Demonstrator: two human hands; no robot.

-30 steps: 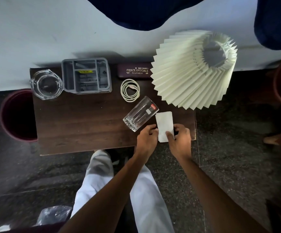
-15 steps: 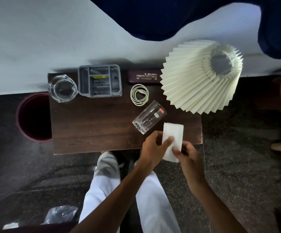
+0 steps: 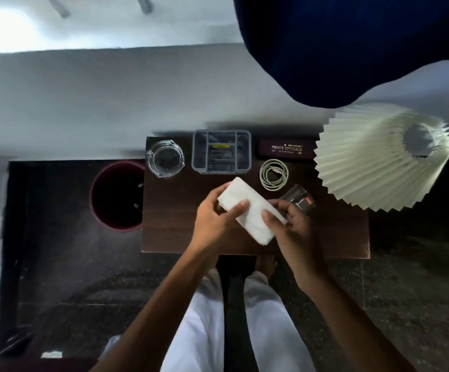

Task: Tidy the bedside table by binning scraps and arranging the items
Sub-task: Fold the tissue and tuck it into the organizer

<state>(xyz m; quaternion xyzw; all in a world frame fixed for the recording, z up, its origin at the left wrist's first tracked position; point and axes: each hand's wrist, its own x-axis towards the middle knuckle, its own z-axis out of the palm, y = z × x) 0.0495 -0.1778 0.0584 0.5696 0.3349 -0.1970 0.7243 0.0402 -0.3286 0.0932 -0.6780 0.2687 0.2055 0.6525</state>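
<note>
**Folded tissue held over the bedside table, tidying partly done**

The folded white tissue (image 3: pixel 247 208) is lifted above the middle of the bedside table (image 3: pixel 180 237), tilted and held between both hands. The left hand (image 3: pixel 212 218) grips its upper end, thumb across the top and fingers beneath. The right hand (image 3: pixel 295 224) pinches the lower edge between thumb and fingertips. Just behind the right hand a drinking glass (image 3: pixel 302 201) lies on its side. Along the back edge stand a glass ashtray (image 3: pixel 165 158), a grey organiser (image 3: pixel 221 152) and a spectacle case (image 3: pixel 285 149), with a coiled cable (image 3: pixel 273 174) just in front of the case. A pleated lampshade (image 3: pixel 373 167) overhangs the right end. A maroon bin (image 3: pixel 93 197) sits on the floor at the left end, with a few pale bits inside.

Judged from this layout, the back row looks arranged. The tissue has yet to be placed or binned, and the glass has yet to be stood up.
</note>
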